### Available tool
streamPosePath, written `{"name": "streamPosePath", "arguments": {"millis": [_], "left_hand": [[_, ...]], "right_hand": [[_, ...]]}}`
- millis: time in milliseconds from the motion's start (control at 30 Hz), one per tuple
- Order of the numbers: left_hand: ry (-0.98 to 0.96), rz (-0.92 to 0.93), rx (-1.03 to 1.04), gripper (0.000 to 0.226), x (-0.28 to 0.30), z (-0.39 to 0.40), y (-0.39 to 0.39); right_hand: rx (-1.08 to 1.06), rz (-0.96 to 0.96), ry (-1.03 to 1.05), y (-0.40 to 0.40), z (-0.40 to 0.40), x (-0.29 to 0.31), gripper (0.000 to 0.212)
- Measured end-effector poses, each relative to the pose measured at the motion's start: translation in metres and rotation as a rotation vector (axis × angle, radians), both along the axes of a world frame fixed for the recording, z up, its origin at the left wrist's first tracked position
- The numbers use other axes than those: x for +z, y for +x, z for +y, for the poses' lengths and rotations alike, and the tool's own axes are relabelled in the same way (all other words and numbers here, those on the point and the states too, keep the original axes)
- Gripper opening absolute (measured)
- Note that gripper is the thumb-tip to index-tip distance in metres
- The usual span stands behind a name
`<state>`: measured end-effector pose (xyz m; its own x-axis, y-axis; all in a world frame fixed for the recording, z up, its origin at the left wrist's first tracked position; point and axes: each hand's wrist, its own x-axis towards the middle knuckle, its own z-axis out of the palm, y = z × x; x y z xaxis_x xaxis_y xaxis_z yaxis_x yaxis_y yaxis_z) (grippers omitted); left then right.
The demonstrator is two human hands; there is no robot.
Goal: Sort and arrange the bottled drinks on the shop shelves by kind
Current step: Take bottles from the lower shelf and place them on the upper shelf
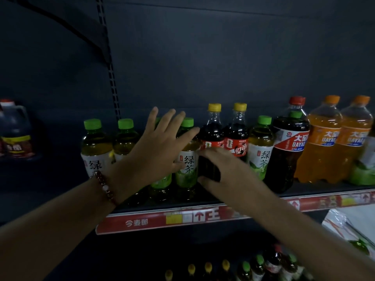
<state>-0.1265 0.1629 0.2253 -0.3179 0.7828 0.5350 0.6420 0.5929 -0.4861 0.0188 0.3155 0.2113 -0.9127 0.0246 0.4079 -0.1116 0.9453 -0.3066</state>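
We are at the shelf (203, 217) with the red price strip, sorting its row of bottles. To the right of the two yellow-capped cola bottles (213, 138) stand orange soda bottles (322, 142), a big red-capped Dayao cola (288, 147) and one stray green tea bottle (260, 147); to their left stand the other green tea bottles (95, 145). Our left hand (156, 147) is spread open, palm against the green teas just left of the colas, gripping nothing. Our right hand (223, 169) curls round the nearer cola's lower body, though we cannot tell if the grip is closed. We judge the colas must next shift right so the stray tea joins its kind. The arms hide several labels, and the lower shelf is dim.
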Motion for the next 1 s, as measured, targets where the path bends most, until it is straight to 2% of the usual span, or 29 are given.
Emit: {"name": "streamPosePath", "arguments": {"millis": [100, 200, 333, 433, 500, 667, 933, 1000], "left_hand": [[0.038, 0.006, 0.014, 0.101, -0.009, 0.0, 0.003], [0.101, -0.029, 0.038, 0.109, -0.02, 0.003, 0.009], [0.18, -0.082, 0.084, 0.119, -0.037, 0.01, 0.015], [0.21, -0.088, 0.087, 0.121, -0.044, 0.012, 0.013], [0.219, -0.087, 0.088, 0.12, -0.046, 0.014, 0.012], [0.219, -0.06, 0.125, 0.12, -0.049, 0.015, 0.013], [0.216, -0.116, 0.181, 0.116, -0.049, 0.02, 0.013], [0.258, -0.162, 0.105, 0.108, -0.05, 0.017, 0.024]], "right_hand": [[-0.015, 0.119, 0.246, -0.008, 0.008, 0.04, 0.057], [-0.048, 0.215, 0.386, -0.032, 0.022, 0.069, 0.056], [-0.086, 0.121, 0.479, -0.065, 0.042, 0.09, 0.059], [-0.122, -0.085, 0.433, -0.077, 0.049, 0.099, 0.059], [-0.121, -0.146, 0.364, -0.078, 0.048, 0.103, 0.053], [-0.045, -0.115, 0.219, -0.064, 0.044, 0.109, 0.038], [0.007, -0.044, 0.167, -0.016, 0.039, 0.115, 0.034], [0.014, -0.009, 0.122, 0.0, 0.037, 0.117, 0.033]]}}
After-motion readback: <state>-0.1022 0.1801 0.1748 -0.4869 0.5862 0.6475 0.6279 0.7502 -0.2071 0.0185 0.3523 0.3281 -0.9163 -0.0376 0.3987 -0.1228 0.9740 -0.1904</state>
